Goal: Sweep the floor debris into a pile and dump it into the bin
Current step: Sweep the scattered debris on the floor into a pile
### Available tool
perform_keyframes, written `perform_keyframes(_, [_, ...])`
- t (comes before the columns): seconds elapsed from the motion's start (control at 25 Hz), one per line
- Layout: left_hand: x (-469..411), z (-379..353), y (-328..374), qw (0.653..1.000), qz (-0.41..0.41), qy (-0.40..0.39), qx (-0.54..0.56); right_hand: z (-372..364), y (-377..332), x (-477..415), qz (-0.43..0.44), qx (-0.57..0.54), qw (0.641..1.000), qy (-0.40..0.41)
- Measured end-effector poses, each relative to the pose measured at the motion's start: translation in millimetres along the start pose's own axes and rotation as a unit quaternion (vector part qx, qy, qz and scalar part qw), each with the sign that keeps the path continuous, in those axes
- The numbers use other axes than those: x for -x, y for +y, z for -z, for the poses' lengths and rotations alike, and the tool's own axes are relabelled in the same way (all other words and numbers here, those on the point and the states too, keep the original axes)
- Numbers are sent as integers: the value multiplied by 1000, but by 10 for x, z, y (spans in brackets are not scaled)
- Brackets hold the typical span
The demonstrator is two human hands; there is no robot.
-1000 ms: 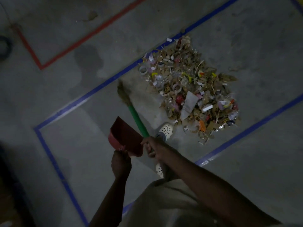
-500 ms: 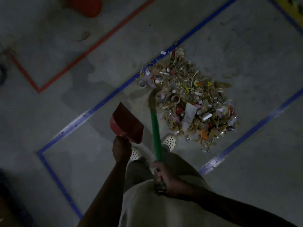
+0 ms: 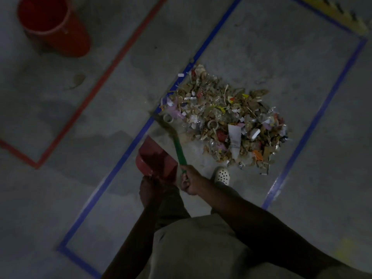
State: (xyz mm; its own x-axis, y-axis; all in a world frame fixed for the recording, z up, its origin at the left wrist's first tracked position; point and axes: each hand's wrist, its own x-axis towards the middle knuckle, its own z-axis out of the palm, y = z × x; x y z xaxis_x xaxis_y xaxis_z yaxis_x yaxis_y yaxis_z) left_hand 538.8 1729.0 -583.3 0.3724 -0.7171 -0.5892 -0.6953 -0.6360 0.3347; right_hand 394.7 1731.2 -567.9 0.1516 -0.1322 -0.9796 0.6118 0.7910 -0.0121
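broom (image 3: 178, 147) at pile (image 3: 225, 117) edge; r hand (image 3: 189, 182) grips it, l hand (image 3: 149, 190) grips dustpan (image 3: 157, 160).

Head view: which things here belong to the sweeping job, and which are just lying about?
Job: debris pile; green-handled broom, gripped by right hand; red dustpan, held by left hand; red bin.
Just there: blue floor tape; red floor tape; yellow strip.

bin (image 3: 54, 27) red | dustpan (image 3: 159, 160) red | broom handle (image 3: 179, 150) green
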Motion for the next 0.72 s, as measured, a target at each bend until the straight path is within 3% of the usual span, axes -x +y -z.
perform_keyframes(0.16, [-535,517,-204,996,-75,-2,-41,-673,676,475,-53,-96,993,-36])
perform_keyframes(0.24, [-752,755,-293,996,-89,-2,-28,-786,964,750,-47,-66,994,-76])
perform_keyframes(0.4, [-1066,1058,-499,990,-131,-12,-52,-1091,1009,856,-31,-50,996,-66])
perform_keyframes(0.72, [-1356,1332,-723,989,-136,-26,-56,-1382,884,-433,91,-29,994,45])
